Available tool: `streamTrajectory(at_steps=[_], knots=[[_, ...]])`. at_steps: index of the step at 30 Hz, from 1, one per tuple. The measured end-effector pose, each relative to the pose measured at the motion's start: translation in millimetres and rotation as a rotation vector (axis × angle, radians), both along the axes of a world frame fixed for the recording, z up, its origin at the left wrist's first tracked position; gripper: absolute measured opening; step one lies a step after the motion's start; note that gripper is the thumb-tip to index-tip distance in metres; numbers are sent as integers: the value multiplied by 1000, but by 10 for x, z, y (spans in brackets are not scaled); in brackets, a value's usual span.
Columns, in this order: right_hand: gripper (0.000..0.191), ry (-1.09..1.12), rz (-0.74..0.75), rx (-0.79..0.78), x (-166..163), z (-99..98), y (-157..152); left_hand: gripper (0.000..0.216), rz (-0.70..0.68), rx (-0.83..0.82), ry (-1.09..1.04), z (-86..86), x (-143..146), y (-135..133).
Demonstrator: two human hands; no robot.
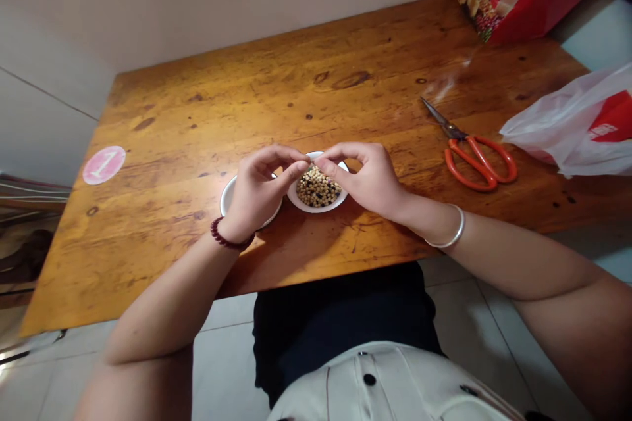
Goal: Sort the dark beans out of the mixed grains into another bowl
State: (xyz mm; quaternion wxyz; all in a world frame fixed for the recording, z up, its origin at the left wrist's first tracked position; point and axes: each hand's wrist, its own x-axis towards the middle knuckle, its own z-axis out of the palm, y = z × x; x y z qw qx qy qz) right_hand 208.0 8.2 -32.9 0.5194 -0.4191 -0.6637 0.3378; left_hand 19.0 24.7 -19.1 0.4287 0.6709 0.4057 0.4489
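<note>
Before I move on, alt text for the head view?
A person's left grip and right grip hover close together over a white bowl of tan and dark beans, beside a second bowl. Orange-handled scissors lie farther right on the wooden table.

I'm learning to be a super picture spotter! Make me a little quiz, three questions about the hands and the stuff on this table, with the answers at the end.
1. Pick one. What is in the bowl seen between the left hand and the right hand?
a) ribbons
b) beans
c) coins

2. True or false? The scissors with orange handles are lying on the table.

3. Fill the gap. The silver bangle is on the wrist of the person's ____ hand.

Key: 1. b; 2. true; 3. right
</note>
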Motion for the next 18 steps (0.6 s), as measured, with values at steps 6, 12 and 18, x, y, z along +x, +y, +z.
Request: streamTrajectory(at_steps=[6,12,18], knots=[[12,-112,-166,181,14,52,-49,35,45,-146,-92,-16,-7,7],[10,-143,-147,246,11,38,-49,35,0,-170,-93,4,14,-13],[11,-148,-168,269,6,35,-44,29,-5,-154,-105,-3,29,-23]])
